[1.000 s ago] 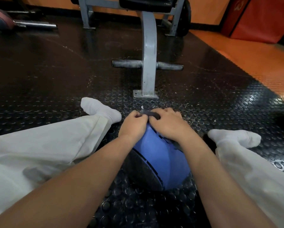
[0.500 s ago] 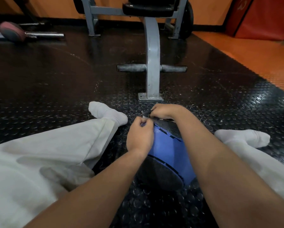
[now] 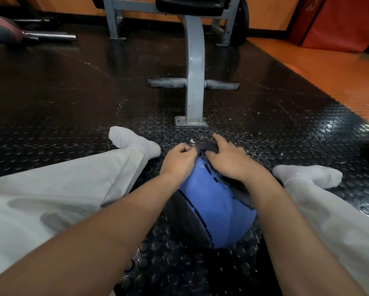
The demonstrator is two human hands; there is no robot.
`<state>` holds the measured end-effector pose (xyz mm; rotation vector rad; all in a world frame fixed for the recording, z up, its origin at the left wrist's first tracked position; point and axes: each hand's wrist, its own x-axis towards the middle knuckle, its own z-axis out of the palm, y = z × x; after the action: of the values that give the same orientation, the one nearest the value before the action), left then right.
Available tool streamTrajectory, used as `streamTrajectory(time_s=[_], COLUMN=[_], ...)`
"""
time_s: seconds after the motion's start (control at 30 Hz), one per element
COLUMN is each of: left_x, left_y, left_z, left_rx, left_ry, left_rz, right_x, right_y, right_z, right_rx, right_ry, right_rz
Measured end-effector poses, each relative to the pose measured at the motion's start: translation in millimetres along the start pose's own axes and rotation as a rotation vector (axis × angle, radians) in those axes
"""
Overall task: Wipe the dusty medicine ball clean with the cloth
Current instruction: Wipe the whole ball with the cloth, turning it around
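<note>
The ball [image 3: 217, 210] is sitting on the mat [image 3: 72, 103], between the person's outstretched legs [image 3: 61, 189] and well in from the mat's right edge, where the orange floor [image 3: 329, 82] is beginning; the grey post [image 3: 194, 82] of a gym machine is standing just beyond it. Both hands are working at the ball's far top. The right hand [image 3: 230, 161] is lying over the dark cloth [image 3: 207, 147] with its fingers curled round it, holding it against the ball. The left hand [image 3: 178, 162] is bunched into a loose fist at the cloth's left end and seems to be pinching that end, though the knuckles are partly hiding the grip. The step in hand looks like gathering or straightening the cloth for a stroke. To do it well, the person should be folding the cloth into a flat pad, then pressing it down and drawing it toward the body in overlapping passes, working along the black seams where dust is likely collecting. One hand ought to be steadying the ball, since it is round, is resting on nothing but the studded mat, and is apt to roll under a sideways push. Turning it a little after each pass should be bringing the underside up. No container is showing anywhere in view.
</note>
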<state>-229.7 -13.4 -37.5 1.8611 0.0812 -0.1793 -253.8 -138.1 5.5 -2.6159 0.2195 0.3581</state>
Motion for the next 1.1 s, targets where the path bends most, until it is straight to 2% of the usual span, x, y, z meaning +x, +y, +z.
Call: streamTrajectory(time_s=[0.2, 0.3, 0.43, 0.6, 0.87, 1.0, 1.1], left_x=[-32, -35, -27, -21, -24, -17, -14], left_y=[-14, -14, -11, -3, 2, 8, 11], left_z=[3, 4, 3, 6, 22, 34, 39], left_rx=[-0.071, -0.083, -0.074, -0.04, 0.06, 0.13, 0.166], left_ry=[0.072, 0.085, 0.073, 0.008, -0.025, -0.033, -0.049], left_rz=[0.082, 0.087, 0.061, 0.092, 0.127, 0.113, 0.135], right_x=[39, 43, 31, 19, 8, 9, 4], right_y=[-18, -16, -19, -7, 24, 27, 33], right_z=[-17, -17, -18, -4, -25, -24, -21], right_rx=[-0.087, -0.075, -0.005, -0.099, 0.182, 0.108, 0.069], right_ry=[-0.269, -0.322, -0.295, -0.124, -0.132, -0.143, -0.082], right_rz=[0.047, 0.069, 0.022, 0.046, 0.071, 0.08, 0.038])
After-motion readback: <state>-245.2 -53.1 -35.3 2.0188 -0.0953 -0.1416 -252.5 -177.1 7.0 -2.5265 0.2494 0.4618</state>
